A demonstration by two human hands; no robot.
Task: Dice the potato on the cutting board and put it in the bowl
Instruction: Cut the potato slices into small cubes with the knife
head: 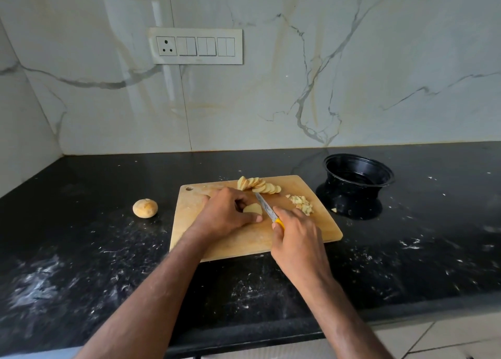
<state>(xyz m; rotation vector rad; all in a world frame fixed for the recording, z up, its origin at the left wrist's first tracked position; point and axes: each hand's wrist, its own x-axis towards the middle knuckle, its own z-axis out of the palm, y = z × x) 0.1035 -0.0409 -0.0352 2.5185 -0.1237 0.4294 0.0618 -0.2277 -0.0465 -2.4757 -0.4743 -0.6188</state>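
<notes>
A wooden cutting board (238, 239) lies on the black counter. My left hand (226, 212) holds a stack of potato slices (252, 209) flat on the board, fingers curled over it. My right hand (296, 240) grips a yellow-handled knife (267, 209), its blade lying just right of the held slices. A fanned row of round potato slices (259, 185) sits at the board's far edge. A small pile of diced potato (301, 202) lies on the board's right side. The black bowl (357, 177) stands right of the board and looks empty.
A whole unpeeled potato (145, 208) sits on the counter left of the board. One diced piece (334, 210) lies on the counter by the bowl's base. The marble wall with a switch panel (195, 46) rises behind. The counter's front edge (244, 339) is near me.
</notes>
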